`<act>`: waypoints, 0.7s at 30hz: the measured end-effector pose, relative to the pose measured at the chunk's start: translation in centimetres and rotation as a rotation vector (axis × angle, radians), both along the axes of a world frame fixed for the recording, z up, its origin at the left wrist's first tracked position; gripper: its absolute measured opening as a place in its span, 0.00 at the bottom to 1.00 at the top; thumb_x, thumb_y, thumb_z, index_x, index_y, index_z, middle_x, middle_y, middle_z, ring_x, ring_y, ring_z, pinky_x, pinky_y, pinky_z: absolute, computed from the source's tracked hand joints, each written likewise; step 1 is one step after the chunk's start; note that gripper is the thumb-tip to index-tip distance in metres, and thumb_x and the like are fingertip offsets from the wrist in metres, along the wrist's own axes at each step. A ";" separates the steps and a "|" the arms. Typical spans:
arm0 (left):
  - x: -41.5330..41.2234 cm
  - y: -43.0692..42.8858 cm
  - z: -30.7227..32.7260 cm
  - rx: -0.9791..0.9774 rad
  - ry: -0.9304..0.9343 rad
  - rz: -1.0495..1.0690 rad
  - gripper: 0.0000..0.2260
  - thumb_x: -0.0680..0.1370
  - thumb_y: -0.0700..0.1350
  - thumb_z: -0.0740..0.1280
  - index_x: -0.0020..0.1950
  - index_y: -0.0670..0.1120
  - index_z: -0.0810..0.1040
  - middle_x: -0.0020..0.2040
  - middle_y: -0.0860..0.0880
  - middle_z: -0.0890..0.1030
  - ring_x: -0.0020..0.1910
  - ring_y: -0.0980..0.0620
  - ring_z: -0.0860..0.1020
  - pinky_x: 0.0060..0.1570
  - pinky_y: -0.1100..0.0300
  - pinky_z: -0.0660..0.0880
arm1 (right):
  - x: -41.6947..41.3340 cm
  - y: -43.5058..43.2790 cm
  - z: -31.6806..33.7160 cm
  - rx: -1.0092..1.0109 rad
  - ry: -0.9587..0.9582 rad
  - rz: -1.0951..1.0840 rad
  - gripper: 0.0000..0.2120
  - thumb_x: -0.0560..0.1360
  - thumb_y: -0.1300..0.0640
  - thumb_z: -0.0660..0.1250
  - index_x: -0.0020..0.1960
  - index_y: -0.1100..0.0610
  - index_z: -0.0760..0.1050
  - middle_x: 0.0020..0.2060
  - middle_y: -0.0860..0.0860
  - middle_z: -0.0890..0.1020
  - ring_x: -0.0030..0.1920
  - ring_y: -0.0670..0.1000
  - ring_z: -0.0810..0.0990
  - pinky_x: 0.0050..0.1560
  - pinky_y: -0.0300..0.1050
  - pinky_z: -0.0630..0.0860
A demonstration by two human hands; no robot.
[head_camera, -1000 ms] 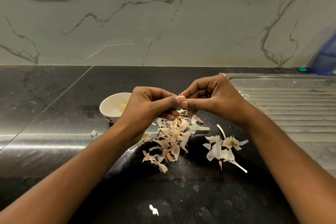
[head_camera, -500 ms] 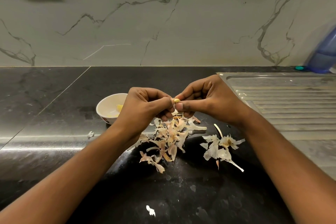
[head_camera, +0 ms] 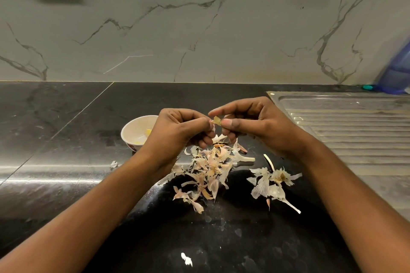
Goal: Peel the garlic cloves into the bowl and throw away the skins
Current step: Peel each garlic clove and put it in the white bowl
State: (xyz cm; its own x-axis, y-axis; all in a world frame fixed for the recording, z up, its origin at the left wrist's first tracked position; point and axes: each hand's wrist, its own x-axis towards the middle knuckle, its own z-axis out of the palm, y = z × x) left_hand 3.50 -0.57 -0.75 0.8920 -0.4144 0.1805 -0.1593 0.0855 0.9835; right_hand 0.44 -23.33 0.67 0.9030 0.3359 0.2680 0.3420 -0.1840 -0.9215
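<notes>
Just above the middle of the frame, a small yellowish garlic clove [head_camera: 217, 120] is being held in the air between two hands. Its long axis is lying roughly left to right, slightly tilted; which end is the tip I cannot tell. The left hand [head_camera: 184, 131] is coming in from the lower left with knuckles up, fingers curled, thumb and forefinger pinching the clove's left end. The right hand [head_camera: 250, 122] is reaching in from the lower right, forefinger over and thumb under the clove's right end, the other fingers tucked in. Below them a heap of papery skins [head_camera: 208, 168] is lying on the black counter [head_camera: 66, 139]. Left of the left hand, a white bowl [head_camera: 128, 133] is holding a peeled clove [head_camera: 148, 132].
</notes>
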 end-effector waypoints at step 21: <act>0.2 0.2 -0.4 0.148 -0.162 0.095 0.05 0.78 0.32 0.71 0.43 0.33 0.85 0.37 0.37 0.85 0.33 0.46 0.81 0.34 0.59 0.81 | -0.2 -0.6 0.7 0.083 -0.035 -0.233 0.09 0.77 0.63 0.76 0.55 0.61 0.81 0.49 0.61 0.89 0.49 0.62 0.90 0.48 0.50 0.87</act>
State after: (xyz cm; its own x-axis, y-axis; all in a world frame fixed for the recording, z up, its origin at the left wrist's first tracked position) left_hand 3.71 -0.36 -1.12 0.8924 -0.3627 0.2685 -0.3169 -0.0803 0.9450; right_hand 0.27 -23.92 1.34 0.9431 0.0953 0.3184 0.3311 -0.1861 -0.9250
